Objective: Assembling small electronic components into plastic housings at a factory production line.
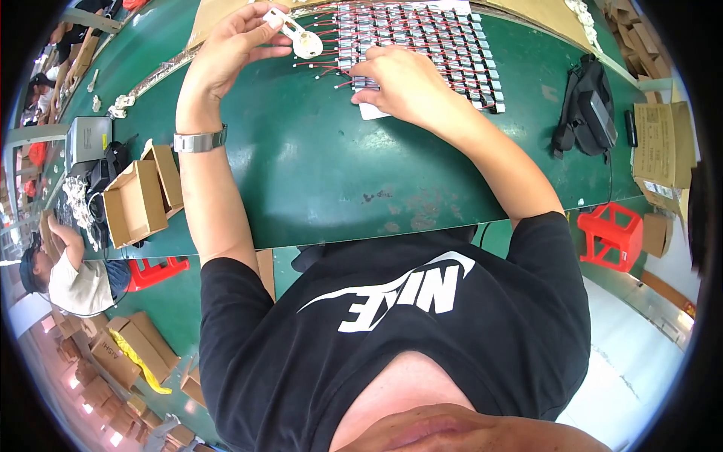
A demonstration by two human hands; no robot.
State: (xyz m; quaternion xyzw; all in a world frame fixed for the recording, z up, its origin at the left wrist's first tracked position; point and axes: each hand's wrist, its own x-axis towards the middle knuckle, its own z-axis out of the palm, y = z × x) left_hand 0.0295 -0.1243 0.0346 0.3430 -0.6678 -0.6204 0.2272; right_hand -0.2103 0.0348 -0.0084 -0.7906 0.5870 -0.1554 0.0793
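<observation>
My left hand (245, 38), raised at the far left of the bench, grips a white plastic housing (307, 45) with a slotted stem and a round end. Several rows of small silver motors (422, 45) with black ends and thin red leads lie on a white sheet at the far edge. My right hand (399, 79) rests at the near left corner of these rows, its fingers and thumb curled around that spot. What sits between those fingertips is hidden. Some red leads (320, 64) stick out to the left of the rows, below the white housing.
Open cardboard boxes (135, 203) and a grey device (89, 139) stand on the left of the green bench (316, 181). A black bag (587, 113) lies on the right. Red stools (611, 237) stand by the bench. Another person (75, 275) sits at the left.
</observation>
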